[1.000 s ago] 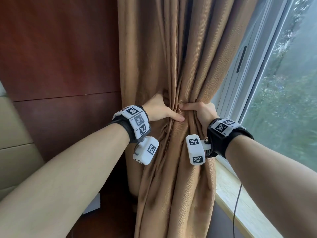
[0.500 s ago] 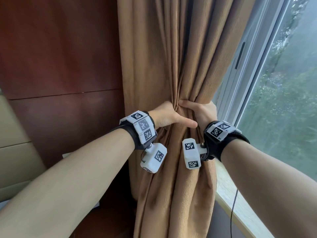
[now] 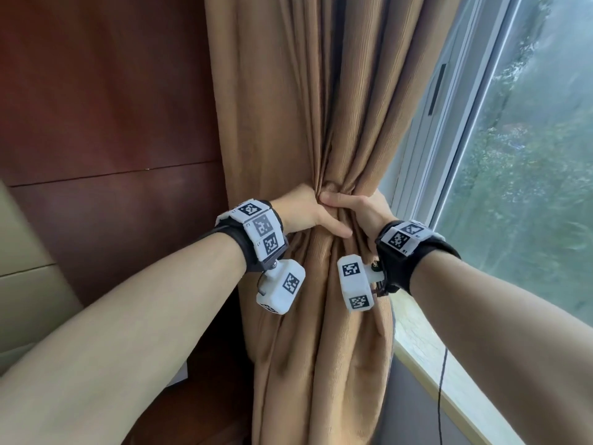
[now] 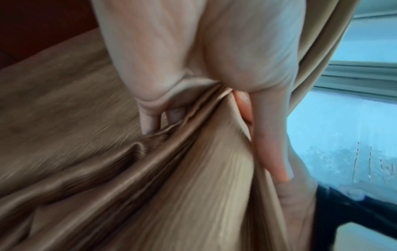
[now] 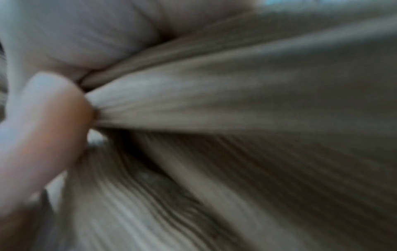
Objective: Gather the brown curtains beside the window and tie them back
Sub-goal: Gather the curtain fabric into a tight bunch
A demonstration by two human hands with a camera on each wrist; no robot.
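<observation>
The brown curtain (image 3: 308, 101) hangs between the wood wall and the window, bunched into a narrow waist at mid height. My left hand (image 3: 308, 213) wraps that waist from the left, thumb lying across the front folds. My right hand (image 3: 359, 210) grips the same bunch from the right, thumb on top, touching the left hand. In the left wrist view the left hand's fingers (image 4: 150, 122) dig into the gathered folds of curtain (image 4: 171, 178). The right wrist view is blurred, with the thumb (image 5: 47, 118) pressed on pinched curtain (image 5: 214, 101). No tie-back is visible.
Dark red wood panelling (image 3: 106, 107) stands to the left of the curtain. The window (image 3: 529, 187) and its pale sill (image 3: 426, 358) lie to the right, with a thin black cable (image 3: 442, 396) hanging over the sill. A beige padded surface (image 3: 25, 284) is at far left.
Both hands have closed in on each other, squeezing the curtain into a tighter bunch. The left thumb now overlaps the front of the bundle and meets the right hand.
</observation>
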